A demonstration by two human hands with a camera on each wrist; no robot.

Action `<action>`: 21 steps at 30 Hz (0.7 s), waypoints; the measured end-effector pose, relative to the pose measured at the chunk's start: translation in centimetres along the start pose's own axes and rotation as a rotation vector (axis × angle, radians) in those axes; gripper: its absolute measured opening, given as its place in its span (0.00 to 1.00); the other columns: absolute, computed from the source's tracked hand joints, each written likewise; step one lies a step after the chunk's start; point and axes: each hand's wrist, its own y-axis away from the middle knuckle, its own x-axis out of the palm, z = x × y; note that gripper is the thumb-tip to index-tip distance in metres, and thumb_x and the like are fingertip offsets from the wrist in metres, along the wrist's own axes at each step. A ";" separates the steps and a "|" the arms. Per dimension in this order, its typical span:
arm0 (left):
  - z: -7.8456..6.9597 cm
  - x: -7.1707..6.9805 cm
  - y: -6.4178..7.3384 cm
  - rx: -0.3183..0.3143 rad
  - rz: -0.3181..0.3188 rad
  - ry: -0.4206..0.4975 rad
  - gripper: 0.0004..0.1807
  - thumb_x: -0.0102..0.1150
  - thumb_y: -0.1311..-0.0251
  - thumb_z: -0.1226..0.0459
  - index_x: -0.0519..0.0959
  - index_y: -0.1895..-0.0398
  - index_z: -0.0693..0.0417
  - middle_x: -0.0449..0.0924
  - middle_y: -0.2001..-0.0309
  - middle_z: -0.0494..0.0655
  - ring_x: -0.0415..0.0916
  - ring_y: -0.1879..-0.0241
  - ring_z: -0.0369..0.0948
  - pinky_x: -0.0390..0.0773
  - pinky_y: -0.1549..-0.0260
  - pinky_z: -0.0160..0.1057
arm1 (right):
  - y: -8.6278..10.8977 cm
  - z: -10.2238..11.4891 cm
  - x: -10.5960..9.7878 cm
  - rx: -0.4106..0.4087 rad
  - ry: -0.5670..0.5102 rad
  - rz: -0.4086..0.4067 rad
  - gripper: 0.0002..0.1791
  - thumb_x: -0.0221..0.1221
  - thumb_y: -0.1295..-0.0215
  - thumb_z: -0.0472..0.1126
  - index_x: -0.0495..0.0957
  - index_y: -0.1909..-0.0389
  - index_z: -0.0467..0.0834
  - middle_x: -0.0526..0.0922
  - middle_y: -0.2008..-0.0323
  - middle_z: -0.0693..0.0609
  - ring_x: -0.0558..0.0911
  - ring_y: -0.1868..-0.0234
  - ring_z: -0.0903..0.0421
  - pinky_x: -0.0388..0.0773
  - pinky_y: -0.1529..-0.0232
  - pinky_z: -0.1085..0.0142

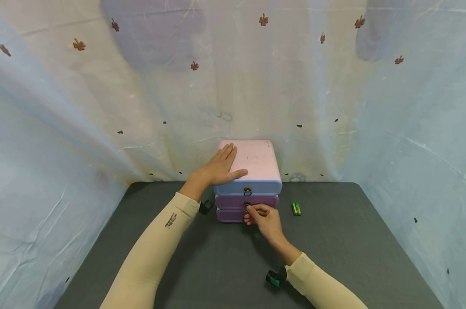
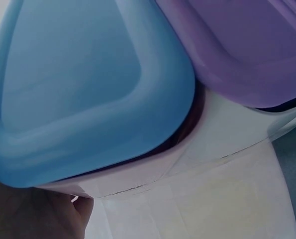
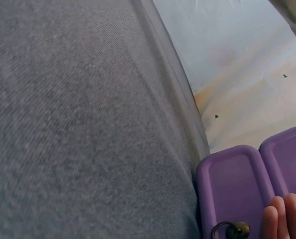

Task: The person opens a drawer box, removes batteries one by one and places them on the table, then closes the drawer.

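Resting on the pink top of the drawer unit (image 1: 256,159), the left hand (image 1: 219,169) lies with its fingers outstretched and its thumb spread, in the head view. That unit stands near the middle of the back edge of the dark table (image 1: 217,266). Its blue drawer (image 1: 263,187) sits above two purple ones, the middle drawer (image 1: 229,201) and the bottom drawer (image 1: 229,216). The right hand (image 1: 266,221) pinches the middle ring (image 1: 245,207) between thumb and forefinger. Two green batteries (image 1: 296,209) lie side by side to the right of the unit, towards the table's back right corner. A pale curtain (image 1: 248,86) hangs beyond the back edge.

From the left wrist, the blue front looms close, a dark gap behind its rim; part of the left hand shows in shadow at lower left.

From the right wrist, curled fingers lie before the purple fronts, and the bottom drawer's brass knob (image 3: 240,230) carries its own ring.
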 end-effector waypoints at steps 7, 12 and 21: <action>0.1 0.0 0.0 -0.002 0.000 -0.003 0.56 0.41 0.21 0.33 0.32 0.12 0.60 0.26 0.12 0.56 0.24 0.13 0.48 0.30 0.15 0.49 | -0.1 -0.3 -0.1 -0.031 0.016 0.010 0.12 0.66 0.23 0.36 0.87 0.57 0.27 0.89 0.67 0.31 0.91 0.70 0.41 0.91 0.66 0.55; 0.0 -0.1 0.0 -0.005 0.007 0.002 0.56 0.42 0.22 0.32 0.32 0.12 0.60 0.26 0.12 0.56 0.24 0.13 0.48 0.30 0.15 0.49 | -0.1 -0.5 -0.1 -0.040 0.016 0.020 0.11 0.66 0.24 0.36 0.86 0.58 0.29 0.90 0.68 0.32 0.91 0.71 0.44 0.91 0.66 0.56; 0.0 -0.1 0.0 -0.004 0.010 0.009 0.56 0.41 0.22 0.33 0.32 0.12 0.60 0.26 0.12 0.56 0.24 0.13 0.48 0.31 0.15 0.49 | -0.1 -0.9 -0.2 -0.070 -0.001 0.030 0.10 0.65 0.23 0.34 0.87 0.58 0.28 0.89 0.68 0.30 0.91 0.69 0.40 0.91 0.66 0.54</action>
